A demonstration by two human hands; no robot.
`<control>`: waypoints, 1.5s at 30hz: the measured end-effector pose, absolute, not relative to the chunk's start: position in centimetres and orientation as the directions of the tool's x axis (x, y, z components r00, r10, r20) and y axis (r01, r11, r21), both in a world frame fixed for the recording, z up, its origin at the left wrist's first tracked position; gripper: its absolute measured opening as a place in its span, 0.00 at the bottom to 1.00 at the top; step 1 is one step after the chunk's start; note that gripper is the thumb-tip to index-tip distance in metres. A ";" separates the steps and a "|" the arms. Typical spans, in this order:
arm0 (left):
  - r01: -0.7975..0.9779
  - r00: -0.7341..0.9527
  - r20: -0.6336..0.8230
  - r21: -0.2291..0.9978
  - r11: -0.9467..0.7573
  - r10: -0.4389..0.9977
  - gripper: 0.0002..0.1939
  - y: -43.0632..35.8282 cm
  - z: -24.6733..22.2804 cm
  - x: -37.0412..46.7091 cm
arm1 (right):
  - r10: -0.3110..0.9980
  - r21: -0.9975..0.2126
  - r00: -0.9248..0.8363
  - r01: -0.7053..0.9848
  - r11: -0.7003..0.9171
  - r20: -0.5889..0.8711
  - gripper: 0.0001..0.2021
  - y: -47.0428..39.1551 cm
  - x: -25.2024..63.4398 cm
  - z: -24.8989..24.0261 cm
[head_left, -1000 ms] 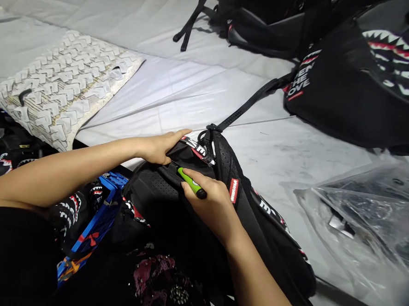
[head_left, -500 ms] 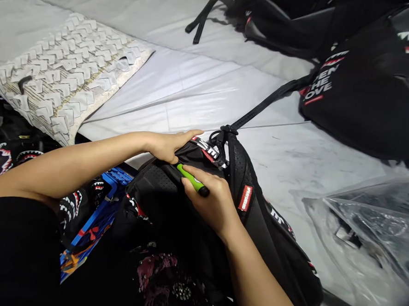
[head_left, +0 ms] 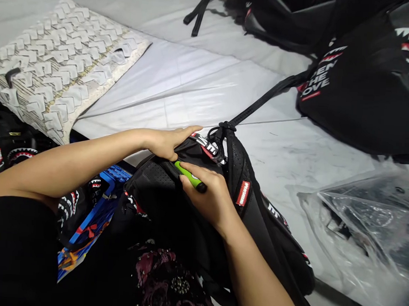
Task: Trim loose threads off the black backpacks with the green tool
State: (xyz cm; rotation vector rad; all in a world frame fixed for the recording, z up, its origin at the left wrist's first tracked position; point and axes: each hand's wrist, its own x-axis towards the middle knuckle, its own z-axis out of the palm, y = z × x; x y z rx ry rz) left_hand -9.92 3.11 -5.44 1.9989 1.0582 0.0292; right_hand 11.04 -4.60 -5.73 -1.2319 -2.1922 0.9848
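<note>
Backpack [head_left: 177, 202], black: at the near edge of the tabletop [head_left: 191, 90]; likely light, soft, apt to sag; hold by the padded strap [head_left: 237, 159]. Underside and interior unseen. Left grip [head_left: 163, 143]: laid on the upper cloth; whether pinching, cannot tell. Right grip [head_left: 210, 197]: closed around a green tool [head_left: 189, 174], black-ended, likely stiff, smooth, light; hold mid-handle. Working tip concealed, kind uncertain.

Brightest at upper centre, on the creased white sheet [head_left: 163, 83]. Streaked with glare at right, on the crumpled clear plastic bag [head_left: 370, 218]. Near-black (swallowing most folds) at lower left, on plain black clothing [head_left: 15, 243]. Slightly soft at upper right.
</note>
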 end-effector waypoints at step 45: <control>0.750 0.528 -0.376 0.627 -0.211 0.761 0.56 2.8 -5.6 -9.1 | 0.889 -0.720 -0.456 0.607 0.337 0.033 0.14 -4.5 10.5 -5.9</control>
